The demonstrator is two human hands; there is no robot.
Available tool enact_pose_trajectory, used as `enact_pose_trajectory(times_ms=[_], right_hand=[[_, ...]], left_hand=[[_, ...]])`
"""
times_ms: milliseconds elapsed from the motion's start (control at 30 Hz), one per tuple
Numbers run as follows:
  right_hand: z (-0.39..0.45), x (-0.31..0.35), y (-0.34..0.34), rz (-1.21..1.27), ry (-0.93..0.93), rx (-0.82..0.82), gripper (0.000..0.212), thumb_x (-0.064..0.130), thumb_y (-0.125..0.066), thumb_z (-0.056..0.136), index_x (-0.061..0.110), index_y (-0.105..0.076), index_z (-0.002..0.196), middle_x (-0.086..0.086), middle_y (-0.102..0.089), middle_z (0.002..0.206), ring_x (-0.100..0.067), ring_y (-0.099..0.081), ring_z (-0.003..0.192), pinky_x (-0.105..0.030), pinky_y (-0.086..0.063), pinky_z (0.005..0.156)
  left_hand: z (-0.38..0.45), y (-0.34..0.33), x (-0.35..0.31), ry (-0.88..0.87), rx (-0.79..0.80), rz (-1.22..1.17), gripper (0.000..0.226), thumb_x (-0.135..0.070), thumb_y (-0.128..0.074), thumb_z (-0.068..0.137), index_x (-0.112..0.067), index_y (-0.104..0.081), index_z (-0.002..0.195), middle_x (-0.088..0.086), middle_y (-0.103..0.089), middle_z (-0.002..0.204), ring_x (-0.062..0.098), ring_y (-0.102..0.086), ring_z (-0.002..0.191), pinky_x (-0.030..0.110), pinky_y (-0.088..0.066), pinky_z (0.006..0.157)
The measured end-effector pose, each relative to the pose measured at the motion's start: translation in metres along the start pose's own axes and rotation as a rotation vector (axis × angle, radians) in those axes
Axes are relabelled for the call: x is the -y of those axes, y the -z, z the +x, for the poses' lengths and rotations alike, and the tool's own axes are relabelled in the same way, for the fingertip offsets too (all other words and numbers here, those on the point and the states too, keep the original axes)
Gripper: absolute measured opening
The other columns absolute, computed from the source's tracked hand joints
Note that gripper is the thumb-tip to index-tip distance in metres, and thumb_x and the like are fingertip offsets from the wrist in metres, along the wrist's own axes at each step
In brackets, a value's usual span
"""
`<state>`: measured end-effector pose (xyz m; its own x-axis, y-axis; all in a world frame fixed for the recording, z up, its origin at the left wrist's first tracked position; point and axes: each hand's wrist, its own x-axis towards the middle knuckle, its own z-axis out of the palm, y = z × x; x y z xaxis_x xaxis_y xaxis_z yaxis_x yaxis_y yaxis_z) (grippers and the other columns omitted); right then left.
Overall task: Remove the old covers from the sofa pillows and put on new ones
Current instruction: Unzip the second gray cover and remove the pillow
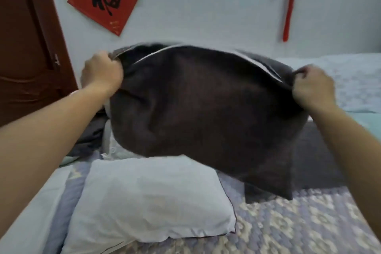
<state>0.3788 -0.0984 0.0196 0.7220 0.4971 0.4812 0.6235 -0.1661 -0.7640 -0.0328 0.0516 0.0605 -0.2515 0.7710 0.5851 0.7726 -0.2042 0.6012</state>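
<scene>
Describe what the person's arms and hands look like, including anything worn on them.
Both forearms are bare from the frame edge to the wrist, with no sleeves in view. The left hand and right hand wear no gloves, and no rings or watch can be made out. A small pale patch shows at the left wrist; blur hides what it is. The right arm is motion-blurred.

The raised dark pillow (206, 109) blocks the middle; the white pillow (152, 202) fills the bed (299, 229) below-left.

covered pillow (202, 109) held above bed (309, 222); bare pillow (152, 198) on bed, below-left.
</scene>
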Motion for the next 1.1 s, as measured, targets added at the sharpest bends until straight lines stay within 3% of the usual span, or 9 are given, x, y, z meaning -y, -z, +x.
enact_pose_trajectory(times_ms=[67,200,333,433,533,633,733,933,1100], right_hand=[[0.011,-0.018,0.006,0.013,-0.128,0.332,0.019,0.004,-0.05,0.093,0.007,-0.068,0.092,-0.025,-0.065,0.089,-0.033,-0.062,0.065,-0.042,-0.058,0.063],[0.042,-0.06,0.06,-0.021,-0.126,-0.172,0.027,0.013,-0.048,0.092,0.009,-0.07,0.107,-0.017,-0.069,0.112,-0.038,-0.064,0.104,-0.039,-0.054,0.089],[0.044,-0.095,0.098,0.082,-0.083,-0.155,0.024,0.016,-0.05,0.091,0.019,-0.072,0.1,-0.006,-0.07,0.103,-0.029,-0.065,0.1,-0.045,-0.057,0.088],[0.009,-0.087,0.124,0.396,0.028,0.211,0.025,0.007,-0.056,0.098,0.024,-0.065,0.113,-0.003,-0.062,0.089,-0.016,-0.063,0.074,-0.029,-0.057,0.057],[-0.028,-0.092,0.127,0.516,0.068,0.557,0.055,0.001,-0.065,0.092,0.03,-0.048,0.135,-0.004,-0.064,0.092,-0.01,-0.064,0.061,-0.026,-0.054,0.05],[-0.041,-0.136,0.125,0.375,0.036,0.622,0.037,0.01,-0.077,0.082,0.022,-0.063,0.114,0.004,-0.068,0.083,-0.009,-0.066,0.071,-0.029,-0.052,0.053],[-0.042,-0.203,0.142,0.224,-0.141,0.527,0.004,0.009,-0.066,0.095,0.007,-0.068,0.097,-0.005,-0.065,0.077,-0.017,-0.063,0.071,-0.032,-0.051,0.059],[0.009,-0.304,0.196,-0.396,-0.174,-0.1,0.027,0.014,-0.048,0.093,0.007,-0.064,0.114,-0.024,-0.067,0.117,-0.041,-0.06,0.111,-0.045,-0.048,0.093],[0.066,-0.328,0.283,-0.531,0.058,-0.32,0.018,0.009,-0.047,0.091,0.008,-0.059,0.105,-0.018,-0.062,0.112,-0.039,-0.057,0.105,-0.042,-0.041,0.081]], left_hand=[[-0.007,-0.018,-0.026,0.011,0.178,0.07,0.039,-0.025,-0.047,0.083,-0.003,-0.066,0.108,0.027,-0.067,0.114,0.045,-0.064,0.095,0.041,-0.05,0.078],[-0.016,-0.046,-0.06,0.134,0.136,0.084,0.051,-0.025,-0.046,0.081,0.001,-0.063,0.122,0.028,-0.06,0.13,0.048,-0.058,0.117,0.047,-0.048,0.099],[-0.065,-0.071,-0.126,0.248,0.332,-0.519,0.03,-0.015,-0.043,0.085,-0.016,-0.065,0.105,0.01,-0.067,0.108,0.028,-0.067,0.091,0.044,-0.057,0.079],[-0.139,-0.096,-0.195,-0.007,0.766,-0.627,0.028,0.001,-0.047,0.086,-0.02,-0.064,0.083,0.002,-0.062,0.072,0.016,-0.06,0.058,0.029,-0.056,0.059],[-0.233,-0.119,-0.266,-0.305,1.102,-0.695,0.028,0.004,-0.054,0.081,-0.019,-0.068,0.087,0.005,-0.069,0.075,0.017,-0.067,0.062,0.029,-0.058,0.056],[-0.301,-0.143,-0.295,-0.624,1.045,-0.73,0.027,-0.003,-0.062,0.073,-0.023,-0.068,0.09,-0.003,-0.068,0.079,0.0,-0.061,0.064,0.017,-0.049,0.06],[-0.337,-0.18,-0.304,-0.584,1.267,-0.859,0.039,0.006,-0.075,0.08,-0.022,-0.064,0.104,0.0,-0.066,0.088,0.005,-0.062,0.07,0.021,-0.051,0.069],[-0.372,-0.258,-0.315,-0.848,1.305,-0.297,0.076,-0.028,-0.077,0.088,-0.03,-0.036,0.152,0.001,-0.048,0.147,0.016,-0.051,0.131,0.036,-0.043,0.111],[-0.386,-0.295,-0.336,-0.685,1.286,-0.247,0.056,-0.029,-0.07,0.094,-0.021,-0.049,0.145,-0.001,-0.057,0.124,0.018,-0.057,0.113,0.028,-0.042,0.093]])
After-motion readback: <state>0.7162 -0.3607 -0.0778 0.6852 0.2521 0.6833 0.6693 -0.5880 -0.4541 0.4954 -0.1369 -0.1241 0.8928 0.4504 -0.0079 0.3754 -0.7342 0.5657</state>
